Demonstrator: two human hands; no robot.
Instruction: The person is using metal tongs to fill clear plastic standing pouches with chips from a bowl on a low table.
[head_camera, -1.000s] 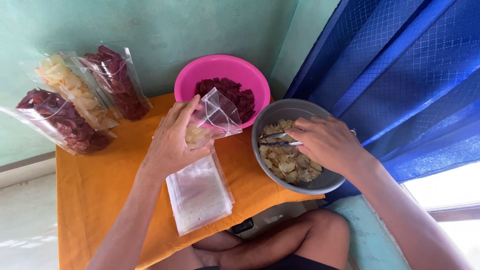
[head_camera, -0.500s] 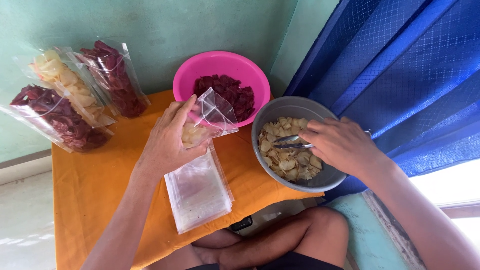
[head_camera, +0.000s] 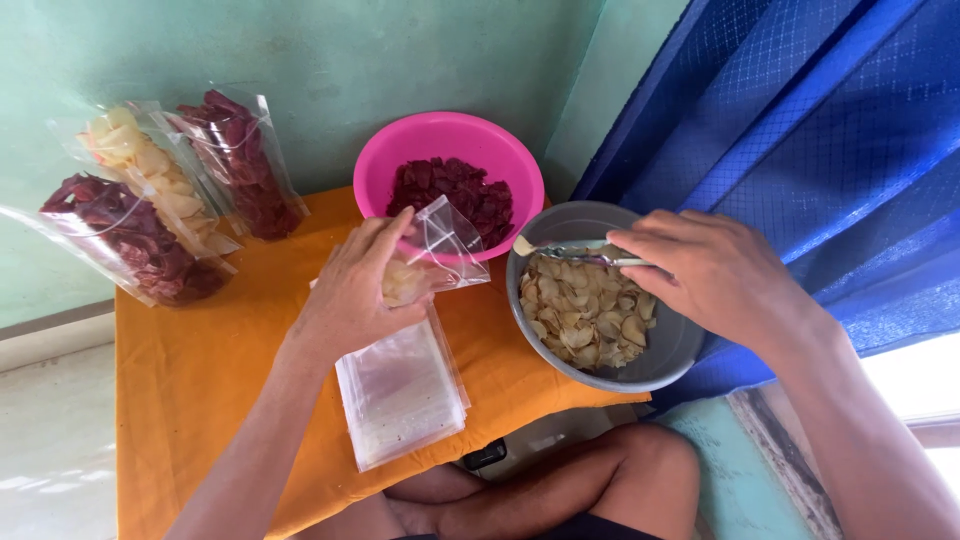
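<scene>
Lifted out of the grey bowl (head_camera: 655, 365), tongs (head_camera: 575, 252) pinched in my right hand (head_camera: 715, 270) point a chip leftward at the half-filled clear pouch (head_camera: 435, 255) gripped by my left hand (head_camera: 355, 295), just beside that bowl's rim.

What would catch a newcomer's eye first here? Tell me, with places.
The pink bowl of dark red chips by the green wall, and beside it the grey bowl of pale chips. Over them, the right hand holds tongs gripping one chip; the left hand holds a clear bag.
</scene>
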